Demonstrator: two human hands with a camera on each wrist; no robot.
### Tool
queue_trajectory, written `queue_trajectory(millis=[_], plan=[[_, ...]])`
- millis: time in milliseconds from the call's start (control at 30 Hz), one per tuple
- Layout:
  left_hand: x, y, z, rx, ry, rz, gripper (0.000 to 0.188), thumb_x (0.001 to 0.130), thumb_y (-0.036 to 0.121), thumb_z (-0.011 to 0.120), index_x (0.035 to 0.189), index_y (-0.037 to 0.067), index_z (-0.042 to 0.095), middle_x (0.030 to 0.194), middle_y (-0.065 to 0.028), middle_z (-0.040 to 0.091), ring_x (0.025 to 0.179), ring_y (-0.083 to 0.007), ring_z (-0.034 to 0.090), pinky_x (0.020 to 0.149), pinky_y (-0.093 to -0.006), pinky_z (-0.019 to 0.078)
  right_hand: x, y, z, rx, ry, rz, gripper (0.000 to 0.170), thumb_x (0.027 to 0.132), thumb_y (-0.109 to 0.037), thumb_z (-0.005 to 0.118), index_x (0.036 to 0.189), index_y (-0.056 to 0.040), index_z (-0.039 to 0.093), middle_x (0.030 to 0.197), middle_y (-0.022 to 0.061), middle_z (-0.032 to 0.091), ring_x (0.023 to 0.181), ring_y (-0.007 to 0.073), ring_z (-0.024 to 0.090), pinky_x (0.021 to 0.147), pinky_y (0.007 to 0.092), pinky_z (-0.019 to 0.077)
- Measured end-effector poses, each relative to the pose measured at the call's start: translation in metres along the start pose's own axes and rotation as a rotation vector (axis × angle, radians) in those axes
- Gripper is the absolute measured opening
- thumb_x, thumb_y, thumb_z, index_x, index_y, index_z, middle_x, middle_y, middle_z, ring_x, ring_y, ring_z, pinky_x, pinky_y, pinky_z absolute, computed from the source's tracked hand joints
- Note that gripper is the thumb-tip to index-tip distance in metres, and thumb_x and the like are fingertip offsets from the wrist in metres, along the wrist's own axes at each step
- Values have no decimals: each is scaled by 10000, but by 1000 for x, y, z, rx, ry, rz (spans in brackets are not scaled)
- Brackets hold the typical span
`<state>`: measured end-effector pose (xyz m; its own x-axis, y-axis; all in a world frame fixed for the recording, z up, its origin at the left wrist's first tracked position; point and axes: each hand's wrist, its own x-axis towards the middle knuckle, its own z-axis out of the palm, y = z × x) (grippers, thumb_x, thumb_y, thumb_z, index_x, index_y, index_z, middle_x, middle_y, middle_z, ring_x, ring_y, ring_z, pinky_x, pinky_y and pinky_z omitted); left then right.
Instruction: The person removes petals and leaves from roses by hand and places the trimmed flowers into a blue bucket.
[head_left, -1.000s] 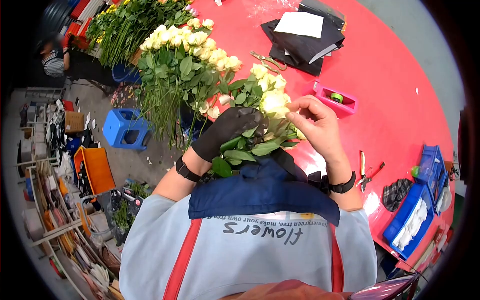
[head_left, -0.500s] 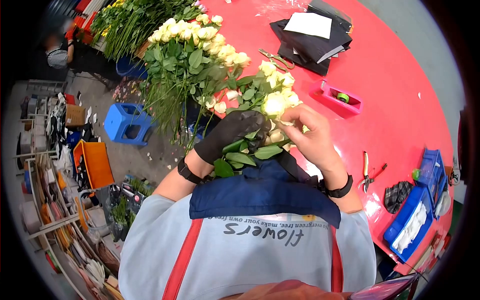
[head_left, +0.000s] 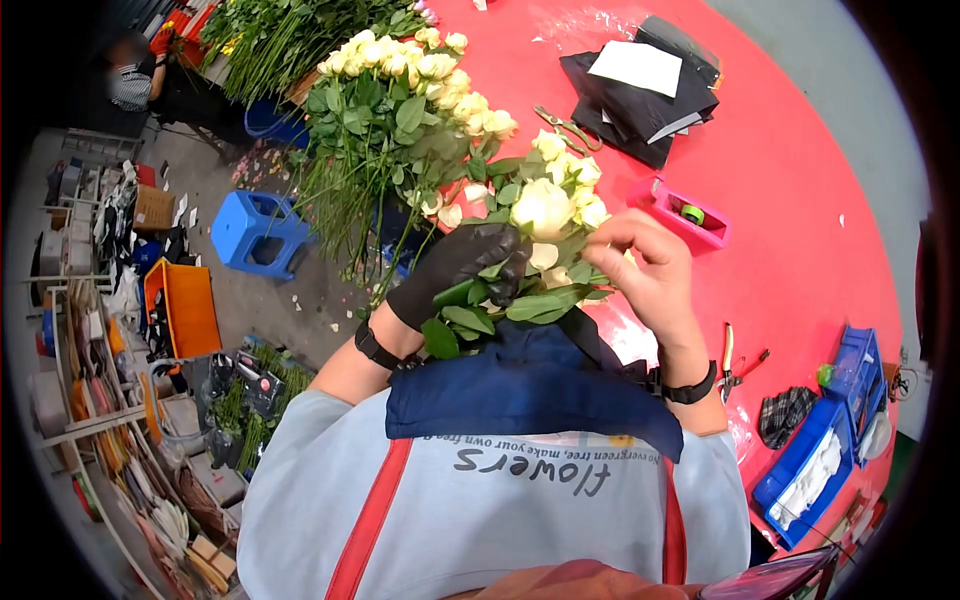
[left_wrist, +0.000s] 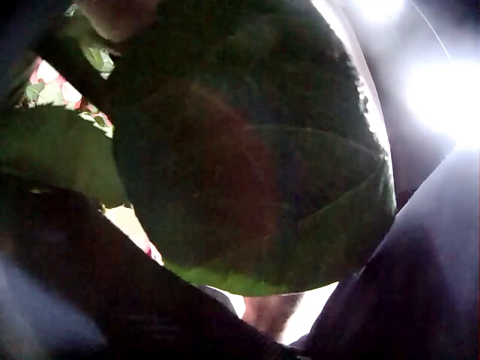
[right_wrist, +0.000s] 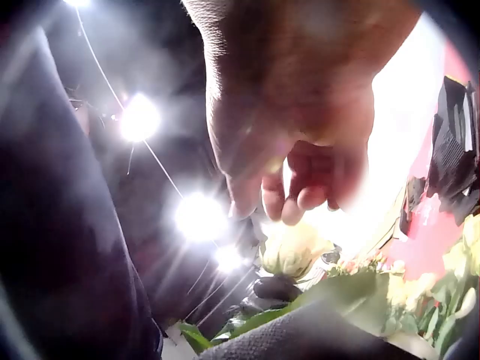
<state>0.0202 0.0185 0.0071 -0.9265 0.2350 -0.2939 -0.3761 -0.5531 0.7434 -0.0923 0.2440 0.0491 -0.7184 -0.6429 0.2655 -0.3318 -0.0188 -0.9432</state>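
Observation:
A large cream rose (head_left: 542,207) stands upright just above my left hand (head_left: 462,268), which wears a black glove and grips its leafy stem. Broad green leaves (head_left: 550,303) spread below the glove. One leaf (left_wrist: 255,165) fills most of the left wrist view and hides the hand there. My bare right hand (head_left: 645,268) hovers to the right of the bloom, its fingers loosely bent with nothing visible between them. In the right wrist view, that hand (right_wrist: 292,135) hangs above the rose (right_wrist: 292,251), thumb and fingers apart. A pale petal (head_left: 543,257) shows just under the bloom.
Many cream roses (head_left: 440,85) lie along the red table's left side, stems over its edge. Beyond are a pink tape dispenser (head_left: 690,215), black wrapping sheets (head_left: 625,105) and scissors (head_left: 568,128). Pruners (head_left: 735,360) and blue trays (head_left: 800,480) lie right. A blue stool (head_left: 260,230) stands left.
My right hand has pulled a petal from the rose, then let go and moved slightly away from the bloom. The left hand keeps its grip. The head view has shifted a little.

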Motion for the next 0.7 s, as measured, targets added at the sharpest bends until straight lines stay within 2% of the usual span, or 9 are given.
queue_trajectory(millis=[67, 167, 200, 300, 333, 433, 533, 633, 700], plan=[[2, -1, 7, 148, 108, -3, 219, 979, 248, 572, 1001, 30, 572, 763, -39, 561, 580, -131, 504, 534, -270, 419, 6, 0, 4, -1, 102, 42, 146, 769, -95, 781, 839, -10, 685, 751, 24, 612, 658, 87, 535, 579, 238, 408], [3, 0, 24, 211, 224, -35, 219, 971, 217, 580, 1009, 2, 603, 780, -68, 606, 623, -151, 562, 551, -270, 453, 12, -3, 11, -26, 101, 219, 130, 774, -94, 775, 832, -23, 684, 727, -6, 578, 602, 58, 459, 538, 231, 372], [3, 0, 28, 209, 236, -9, 207, 967, 199, 581, 998, -2, 617, 776, -74, 623, 646, -153, 590, 559, -275, 467, 12, 2, 14, -3, 96, 215, 142, 769, -103, 783, 799, -32, 663, 719, -23, 555, 578, 44, 400, 513, 229, 342], [9, -8, 17, 313, 168, 97, 209, 970, 199, 573, 1016, -1, 613, 787, -74, 624, 648, -153, 590, 562, -274, 466, 6, -2, 16, -60, 40, 118, 157, 782, -67, 767, 765, -28, 616, 760, -19, 560, 628, 52, 461, 579, 208, 374], [7, -8, 17, 253, 177, 80, 212, 974, 206, 567, 1011, 2, 606, 787, -74, 618, 643, -150, 581, 563, -274, 463, 5, -1, 18, -91, 40, 21, 169, 777, -44, 766, 756, -22, 600, 755, -3, 556, 635, 66, 486, 587, 215, 392], [2, -3, 19, 121, 170, 31, 229, 987, 238, 554, 992, 11, 582, 781, -68, 595, 627, -142, 552, 560, -275, 451, 2, -4, 19, -94, 58, -46, 170, 769, -25, 763, 746, -13, 594, 765, 19, 568, 654, 87, 519, 598, 222, 411], [1, -4, 7, 117, 101, 29, 288, 995, 314, 543, 952, 29, 538, 753, -42, 539, 598, -132, 507, 536, -288, 428, -4, -1, 9, -52, 18, -24, 146, 753, -12, 762, 775, -7, 618, 780, 30, 583, 685, 104, 543, 620, 238, 430], [-3, 1, 5, 151, 96, 4, 292, 995, 318, 540, 946, 30, 533, 739, -38, 527, 572, -134, 488, 521, -296, 418, -4, -7, -9, -16, -189, 18, 130, 747, -2, 749, 822, 2, 643, 797, 33, 598, 713, 118, 550, 648, 252, 440], [-4, 0, 7, 68, 62, -18, 287, 996, 312, 539, 959, 27, 537, 737, -38, 524, 563, -131, 483, 517, -288, 414, 1, -3, -14, 8, -112, -9, 149, 751, -24, 756, 862, 3, 660, 816, 39, 609, 728, 126, 559, 665, 261, 451]])
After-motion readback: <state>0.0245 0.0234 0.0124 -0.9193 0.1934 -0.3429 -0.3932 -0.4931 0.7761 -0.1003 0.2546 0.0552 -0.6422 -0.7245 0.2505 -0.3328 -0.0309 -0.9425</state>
